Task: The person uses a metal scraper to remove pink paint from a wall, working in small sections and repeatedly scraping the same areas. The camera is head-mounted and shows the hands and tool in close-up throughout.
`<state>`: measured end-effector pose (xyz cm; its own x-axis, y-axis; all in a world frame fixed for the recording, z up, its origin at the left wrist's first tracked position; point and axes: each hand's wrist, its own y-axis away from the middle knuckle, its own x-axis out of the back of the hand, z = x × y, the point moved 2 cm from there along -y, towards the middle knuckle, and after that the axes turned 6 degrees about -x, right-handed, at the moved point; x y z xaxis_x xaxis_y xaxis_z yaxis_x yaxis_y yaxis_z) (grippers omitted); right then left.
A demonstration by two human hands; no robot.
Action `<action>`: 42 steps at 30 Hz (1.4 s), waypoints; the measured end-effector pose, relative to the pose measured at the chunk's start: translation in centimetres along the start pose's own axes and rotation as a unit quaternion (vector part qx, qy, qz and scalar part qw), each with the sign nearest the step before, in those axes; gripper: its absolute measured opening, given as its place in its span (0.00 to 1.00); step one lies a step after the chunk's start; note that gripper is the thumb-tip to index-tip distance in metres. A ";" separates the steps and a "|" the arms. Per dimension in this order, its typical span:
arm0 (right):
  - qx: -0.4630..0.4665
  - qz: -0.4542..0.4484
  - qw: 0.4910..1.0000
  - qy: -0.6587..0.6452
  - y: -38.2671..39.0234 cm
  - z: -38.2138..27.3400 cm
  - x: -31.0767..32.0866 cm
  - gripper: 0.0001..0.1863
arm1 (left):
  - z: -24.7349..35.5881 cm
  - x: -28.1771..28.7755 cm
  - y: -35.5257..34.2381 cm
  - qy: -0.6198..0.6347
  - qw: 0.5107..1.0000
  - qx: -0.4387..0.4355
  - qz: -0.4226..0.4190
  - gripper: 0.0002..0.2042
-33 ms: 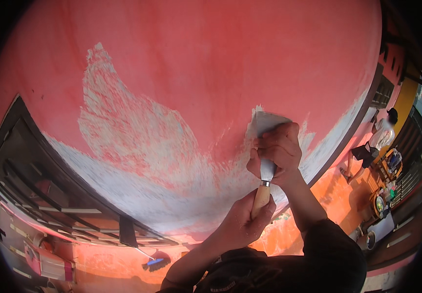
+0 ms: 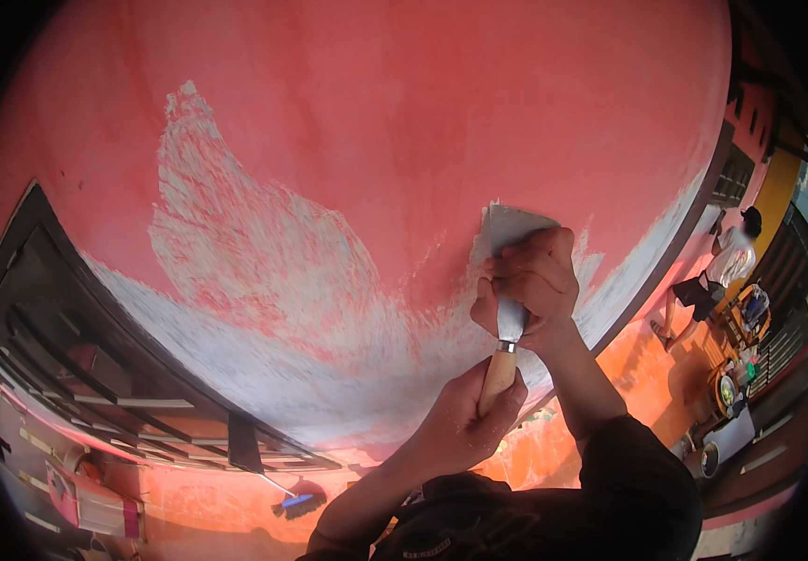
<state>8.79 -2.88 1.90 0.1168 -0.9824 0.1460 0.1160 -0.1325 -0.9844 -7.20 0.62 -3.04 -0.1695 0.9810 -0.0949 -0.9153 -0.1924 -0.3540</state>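
Note:
My left hand (image 2: 469, 416) is closed round the wooden handle (image 2: 500, 379) of a metal scraper. My right hand (image 2: 530, 280) is higher up, its fingers curled over the metal part of the scraper (image 2: 509, 224). The wide blade lies against a pink painted surface (image 2: 385, 122), at a patch scraped pale. A larger rough, pale patch (image 2: 236, 243) spreads to the left, joining a whitish band along the lower edge of the pink area. The blade is partly hidden by my right fingers.
A dark framed window (image 2: 58, 327) curves along the left. A broom with a blue head (image 2: 296, 500) is low at centre-left, against orange. At the right a person in a dark cap (image 2: 731, 257) is beside assorted items (image 2: 741, 374) and a pink wall with dark openings.
My hands and the scraper have shifted very slightly upward. My grip is the same.

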 end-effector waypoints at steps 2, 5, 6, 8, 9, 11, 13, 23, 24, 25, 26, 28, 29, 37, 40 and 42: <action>-0.001 0.009 1.000 -0.002 -0.9 -0.2 -0.4 0.12 | 0.7 0.5 -0.1 0.012 1.000 0.015 -0.004 0.05; -0.033 -0.008 0.999 -0.020 0.1 -0.2 -0.1 0.13 | -0.1 -0.2 -0.1 0.034 0.999 -0.004 -0.011 0.05; -0.016 -0.002 1.000 -0.014 -0.3 0.1 -0.1 0.13 | 0.1 -0.1 -0.4 0.023 1.000 -0.012 -0.012 0.05; 0.005 0.003 1.000 -0.002 -0.4 0.4 -0.1 0.13 | -0.1 0.0 -0.4 0.009 1.000 -0.015 -0.013 0.05; -0.001 -0.002 1.000 -0.001 -0.7 0.3 0.0 0.13 | 0.2 0.1 -0.5 0.010 1.000 -0.008 -0.014 0.05; -0.009 -0.010 1.000 -0.002 -1.7 0.0 -0.1 0.13 | 1.1 0.4 -0.7 0.010 1.000 0.005 -0.013 0.05; -0.019 -0.004 1.000 -0.010 -0.6 0.0 -0.1 0.13 | 0.5 0.0 -0.6 0.024 1.000 0.008 -0.010 0.05; -0.017 -0.024 1.000 0.006 -0.8 -0.8 -0.1 0.13 | 0.3 0.1 -0.1 0.025 1.000 0.006 -0.017 0.06; -0.005 -0.023 1.000 0.010 -0.8 -0.7 -0.1 0.13 | 0.0 0.3 -0.1 0.019 1.000 -0.005 -0.023 0.06; 0.007 -0.022 1.000 0.013 -0.9 -0.4 -0.1 0.13 | -0.3 0.6 -0.2 0.013 0.999 -0.015 -0.028 0.06; 0.019 -0.021 0.999 0.017 -1.2 -0.3 -0.1 0.13 | -0.3 0.8 -0.2 0.006 0.999 -0.026 -0.033 0.06; 0.004 -0.013 1.000 0.021 -1.8 -0.4 -0.4 0.13 | 1.2 1.3 -0.6 0.016 0.999 -0.001 -0.034 0.05; -0.001 -0.007 1.000 0.023 -2.0 -0.4 -0.5 0.13 | 1.8 1.5 -0.8 0.019 0.999 0.009 -0.035 0.05; 0.006 0.009 0.999 0.039 -1.8 -0.3 -0.9 0.13 | 0.2 1.8 -0.6 -0.015 0.999 -0.028 0.007 0.06; -0.012 -0.003 1.000 0.026 -0.6 -1.2 -1.0 0.13 | -0.6 1.7 0.5 -0.013 1.000 -0.009 0.018 0.08; -0.009 -0.017 1.000 0.009 -0.1 -1.3 -1.1 0.13 | -0.4 1.2 1.5 0.019 1.000 0.022 -0.004 0.09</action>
<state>7.38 -1.95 1.75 0.0954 -0.9794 0.1777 0.1026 -0.1679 -0.9804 -8.67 1.53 -4.04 -0.1493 0.9805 -0.1280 -0.9315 -0.1829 -0.3143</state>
